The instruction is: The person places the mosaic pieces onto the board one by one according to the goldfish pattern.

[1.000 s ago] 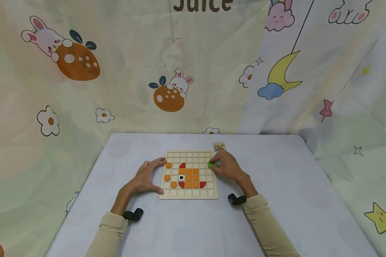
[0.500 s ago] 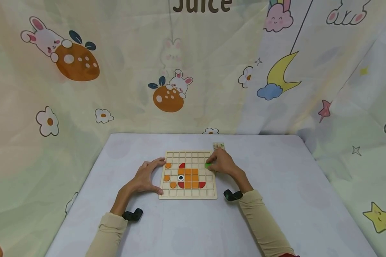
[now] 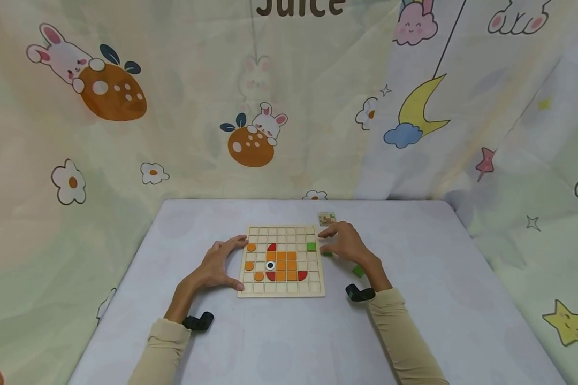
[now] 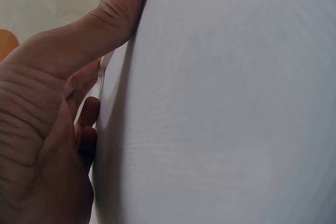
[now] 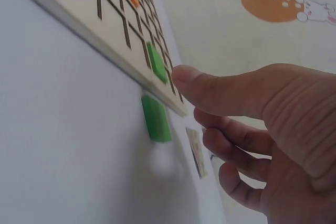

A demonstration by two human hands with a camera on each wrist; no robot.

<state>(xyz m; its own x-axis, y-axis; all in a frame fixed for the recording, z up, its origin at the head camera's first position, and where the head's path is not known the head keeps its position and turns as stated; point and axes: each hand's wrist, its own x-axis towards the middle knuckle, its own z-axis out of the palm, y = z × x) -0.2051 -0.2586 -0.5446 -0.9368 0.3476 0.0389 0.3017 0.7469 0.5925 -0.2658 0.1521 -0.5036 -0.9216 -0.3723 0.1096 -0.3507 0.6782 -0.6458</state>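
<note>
A pale wooden grid board [image 3: 270, 291] lies on the table, bearing orange, red and round pieces and an eye tile [image 3: 270, 265]. Along its left side my left hand [image 3: 215, 267] spreads, fingertips and thumb touching the edge. One green square [image 3: 311, 246] sits in a cell near the right edge. Just right of that edge hovers my right hand [image 3: 349, 247], holding nothing, thumb and fingers apart. In the right wrist view, a loose green block [image 5: 156, 119] lies on the table beside the board, below the thumb. Another green piece [image 3: 358, 271] lies by the right wrist.
A small pattern card [image 3: 326, 218] lies behind the board's far right corner. White cloth covers the table [image 3: 279, 342]. A printed fabric backdrop [image 3: 188, 107] rises behind and at both sides. Each wrist carries a black camera [image 3: 359, 293].
My right hand has let go of the green square, which now lies in a board cell, and has drawn back to the right. Green pieces on the table are uncovered. The left hand stays put.
</note>
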